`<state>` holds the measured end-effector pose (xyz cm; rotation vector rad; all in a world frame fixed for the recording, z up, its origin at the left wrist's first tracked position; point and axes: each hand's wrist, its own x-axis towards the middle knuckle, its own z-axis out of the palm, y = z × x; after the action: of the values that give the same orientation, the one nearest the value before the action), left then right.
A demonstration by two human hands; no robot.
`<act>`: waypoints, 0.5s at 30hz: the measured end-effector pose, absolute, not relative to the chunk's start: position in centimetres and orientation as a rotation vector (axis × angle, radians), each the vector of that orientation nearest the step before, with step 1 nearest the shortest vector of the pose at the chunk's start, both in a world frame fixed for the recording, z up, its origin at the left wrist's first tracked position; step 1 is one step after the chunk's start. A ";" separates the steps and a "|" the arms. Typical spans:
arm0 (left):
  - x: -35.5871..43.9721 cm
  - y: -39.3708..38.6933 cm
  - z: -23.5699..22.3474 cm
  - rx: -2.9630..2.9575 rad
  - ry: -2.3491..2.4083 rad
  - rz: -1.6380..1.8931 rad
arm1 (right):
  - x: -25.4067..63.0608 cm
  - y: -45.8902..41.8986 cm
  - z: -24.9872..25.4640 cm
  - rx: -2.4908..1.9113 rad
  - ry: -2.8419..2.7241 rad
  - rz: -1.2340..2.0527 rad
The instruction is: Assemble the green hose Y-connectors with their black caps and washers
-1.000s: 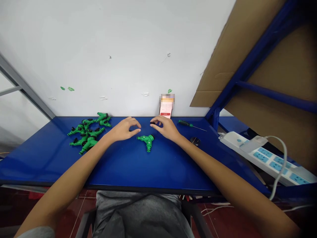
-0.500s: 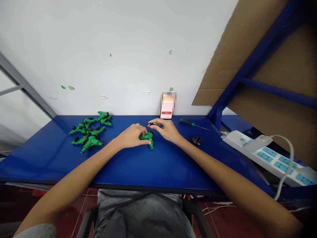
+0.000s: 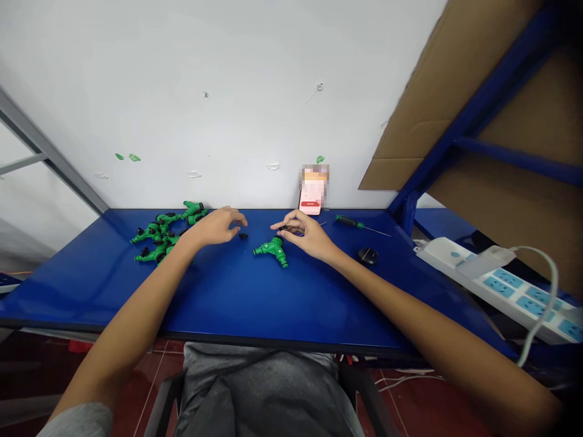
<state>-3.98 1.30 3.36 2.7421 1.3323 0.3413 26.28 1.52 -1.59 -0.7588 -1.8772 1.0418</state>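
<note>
A green Y-shaped hose connector (image 3: 273, 249) lies on the blue table (image 3: 255, 303), untouched, between my two hands. My left hand (image 3: 218, 226) is open above the table, its fingers curved and apart. Just right of its fingertips lies a small black piece (image 3: 243, 235). My right hand (image 3: 307, 233) pinches another small black piece (image 3: 283, 229) between thumb and fingers, just above and behind the connector. Several more green connectors (image 3: 150, 232) with black parts are heaped at the left, some of them hidden behind my left forearm.
A phone (image 3: 310, 193) leans on the white wall. To the right lie a green-handled screwdriver (image 3: 350, 222) and a round black object (image 3: 367, 255). A white power strip (image 3: 498, 285) with a cable runs along the right edge, beside a blue frame (image 3: 409, 212).
My left hand has let go of the green connector and moved left, opening. The connector now lies free, and a small black piece shows beside my left fingers. My right hand keeps its pinch.
</note>
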 end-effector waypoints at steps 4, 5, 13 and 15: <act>-4.0 1.7 2.6 2.723 1.235 0.277 | 26.8 2.1 -2.0 -0.838 -1.988 0.858; -3.9 1.8 2.4 2.716 1.234 0.269 | 27.0 2.4 -2.1 -0.866 -2.033 0.785; -4.3 2.7 1.6 2.637 1.266 0.299 | 28.5 3.7 -3.3 -0.900 -2.342 0.445; -4.3 2.7 1.6 2.622 1.258 0.316 | 28.4 3.5 -3.0 -0.852 -2.326 0.555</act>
<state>-4.30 2.67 1.64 2.6217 1.2583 0.3165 28.36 3.53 -3.04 -0.8520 -2.3262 0.5549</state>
